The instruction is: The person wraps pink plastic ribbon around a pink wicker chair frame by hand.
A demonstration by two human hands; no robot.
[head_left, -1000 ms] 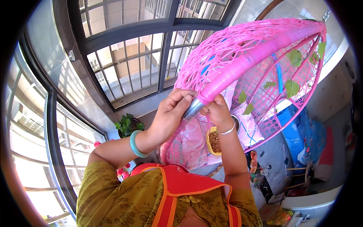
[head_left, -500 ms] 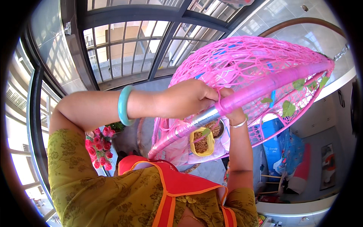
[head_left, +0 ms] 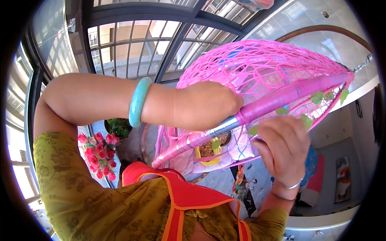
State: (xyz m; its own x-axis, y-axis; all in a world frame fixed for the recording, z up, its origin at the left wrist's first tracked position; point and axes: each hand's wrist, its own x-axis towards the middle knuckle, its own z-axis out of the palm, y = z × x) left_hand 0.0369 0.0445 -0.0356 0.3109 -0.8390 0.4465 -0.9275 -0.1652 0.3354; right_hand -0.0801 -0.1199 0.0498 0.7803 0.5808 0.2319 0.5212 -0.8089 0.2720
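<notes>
A pink hanging basket chair of woven cord (head_left: pixel 257 56) fills the middle. Along its front runs a thick rim tube (head_left: pixel 293 92), wrapped in pink strip, with a bare silver stretch (head_left: pixel 221 126) partway down. My left hand (head_left: pixel 213 105), a turquoise bangle at its wrist, is closed beside the tube, just above the silver stretch. Its fingertips and whatever they grip are hidden. My right hand (head_left: pixel 283 148) hovers below and right of the tube, apart from it, fingers curved and smeared by motion. Whether it holds anything does not show.
Inside the chair sit a yellow basket (head_left: pixel 211 156) of brown pieces and a cushion (head_left: pixel 241 148). Green leaves (head_left: pixel 315 97) trail along the rim. A chain (head_left: pixel 364 62) joins the chair to a curved brown stand (head_left: pixel 321 28). Red roses (head_left: pixel 98 154) and a green plant (head_left: pixel 118 127) stand left, near barred windows.
My right hand has pulled away from behind the tube, moving right and toward me. The left hand stays by the silver stretch, its forearm raised a little, and its fingertips are now hidden.
</notes>
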